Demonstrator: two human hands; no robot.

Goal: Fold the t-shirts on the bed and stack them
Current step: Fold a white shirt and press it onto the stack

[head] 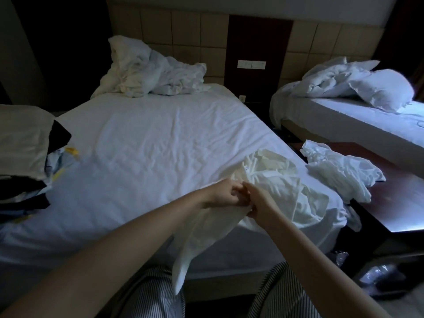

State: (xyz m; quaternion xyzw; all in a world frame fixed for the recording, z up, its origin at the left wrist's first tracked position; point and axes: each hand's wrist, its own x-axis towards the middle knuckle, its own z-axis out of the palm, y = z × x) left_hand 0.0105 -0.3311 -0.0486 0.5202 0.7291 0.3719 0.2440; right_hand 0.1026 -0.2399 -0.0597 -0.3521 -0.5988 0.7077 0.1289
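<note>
Gripping white t-shirt, both hands.

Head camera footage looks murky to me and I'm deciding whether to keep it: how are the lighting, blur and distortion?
Head view: dim overall, corners nearly black; cool bluish light brightens the second bed on the right; wide-angle lens bows the white-sheeted near bed; left hand and right hand, gripping the cream white t-shirt, look slightly soft.
</note>
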